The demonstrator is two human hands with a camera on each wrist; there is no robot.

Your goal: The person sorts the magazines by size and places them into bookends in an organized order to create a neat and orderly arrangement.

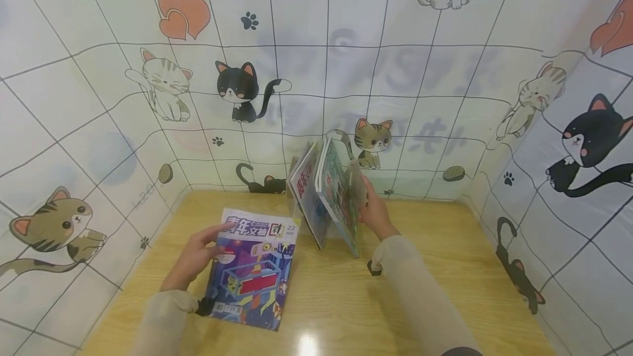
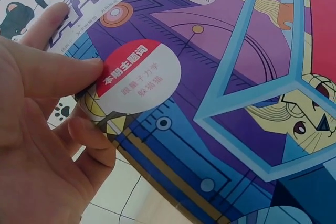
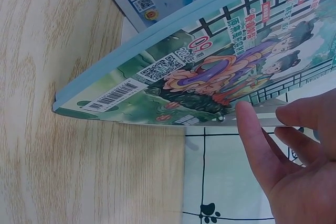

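Note:
My left hand [image 1: 195, 257] pinches the left edge of a purple and blue magazine [image 1: 254, 279], thumb on its cover. The left wrist view shows the thumb beside a round red-and-white label [image 2: 139, 77]. My right hand [image 1: 377, 210] grips the right side panel of a grey, see-through book stand [image 1: 355, 185] at the back of the table. A green illustrated magazine [image 1: 336, 196] leans in that stand, its cover close to the right fingertips [image 3: 245, 111]. To its left leans a paler magazine with red lettering [image 1: 309, 196]. The stand's base is mostly hidden.
A light wooden table [image 1: 420, 290] lies under everything. Behind and on both sides rise white gridded wall coverings [image 1: 306, 70] printed with cartoon cats, hearts and paw prints. The stand is close to the back wall.

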